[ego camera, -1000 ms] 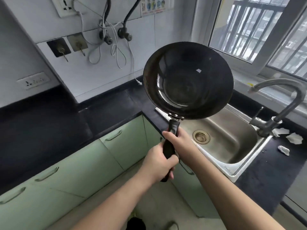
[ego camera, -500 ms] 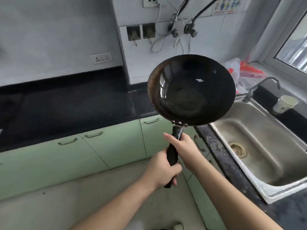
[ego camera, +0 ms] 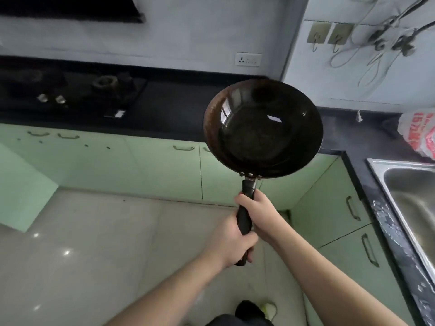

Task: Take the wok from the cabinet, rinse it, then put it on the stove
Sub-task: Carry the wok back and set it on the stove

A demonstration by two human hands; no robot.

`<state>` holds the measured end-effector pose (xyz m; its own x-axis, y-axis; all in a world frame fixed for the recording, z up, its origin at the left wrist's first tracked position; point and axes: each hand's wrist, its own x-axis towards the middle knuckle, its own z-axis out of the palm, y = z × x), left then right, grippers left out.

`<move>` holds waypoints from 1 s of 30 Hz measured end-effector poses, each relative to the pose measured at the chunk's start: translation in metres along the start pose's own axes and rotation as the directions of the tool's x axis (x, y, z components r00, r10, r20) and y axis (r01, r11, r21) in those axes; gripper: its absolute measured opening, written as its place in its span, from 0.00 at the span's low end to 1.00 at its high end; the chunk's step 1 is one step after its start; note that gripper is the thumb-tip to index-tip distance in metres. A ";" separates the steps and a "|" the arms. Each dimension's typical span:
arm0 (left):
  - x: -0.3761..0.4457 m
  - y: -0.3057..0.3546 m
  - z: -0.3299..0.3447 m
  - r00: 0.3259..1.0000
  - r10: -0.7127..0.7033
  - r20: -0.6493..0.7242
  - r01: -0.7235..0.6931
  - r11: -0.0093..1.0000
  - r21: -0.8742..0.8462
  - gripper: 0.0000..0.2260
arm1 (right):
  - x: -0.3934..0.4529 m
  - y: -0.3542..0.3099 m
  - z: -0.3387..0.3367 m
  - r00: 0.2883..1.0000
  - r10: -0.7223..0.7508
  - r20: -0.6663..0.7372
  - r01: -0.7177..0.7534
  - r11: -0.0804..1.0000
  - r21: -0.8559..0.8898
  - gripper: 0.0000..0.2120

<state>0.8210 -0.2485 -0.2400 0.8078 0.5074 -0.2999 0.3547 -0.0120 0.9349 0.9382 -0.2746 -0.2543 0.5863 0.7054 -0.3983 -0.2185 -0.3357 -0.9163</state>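
Note:
I hold a dark, glossy wok (ego camera: 262, 129) in the air in front of the green cabinets, its bowl facing me and its black handle pointing down. My left hand (ego camera: 231, 241) grips the lower part of the handle. My right hand (ego camera: 257, 211) grips the handle just above it. The gas stove (ego camera: 70, 90) sits on the black counter at the far left, with two burners and two knobs showing. The steel sink (ego camera: 409, 196) lies at the right edge of the view.
A black counter (ego camera: 169, 114) runs along the wall over green cabinets (ego camera: 153, 170) and turns the corner to the sink. A red-and-white plastic bag (ego camera: 419, 132) lies on the counter at right. Hooks and cables hang on the wall at upper right. Pale floor tiles lie below.
My view has swung left, away from the sink: the stove has come into sight at far left and the sink has slid to the right edge. Both hands keep their grip on the wok's handle.

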 end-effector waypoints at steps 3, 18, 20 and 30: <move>-0.029 -0.019 -0.032 0.996 -0.032 -0.082 0.031 0.999 -0.018 0.07 | -0.006 0.007 0.049 0.996 0.001 0.089 0.000 1.000 -0.011 0.05; -0.075 -0.056 -0.140 0.864 -0.192 -0.465 0.115 0.975 -0.189 0.06 | 0.015 -0.014 0.211 0.870 0.034 0.492 0.097 0.966 -0.238 0.07; -0.069 -0.055 -0.152 0.834 -0.212 -0.510 0.132 0.973 -0.189 0.07 | 0.027 -0.018 0.227 0.843 0.058 0.534 0.094 0.963 -0.252 0.06; -0.030 -0.044 -0.218 0.687 -0.397 -0.609 0.209 0.910 -0.357 0.04 | 0.100 -0.030 0.293 0.716 0.160 0.679 0.049 0.960 -0.277 0.09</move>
<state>0.6784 -0.0755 -0.2308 0.1274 0.8779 -0.4616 0.3236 0.4032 0.8560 0.7748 -0.0108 -0.2789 -0.1450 0.8755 -0.4609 0.0351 -0.4610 -0.8867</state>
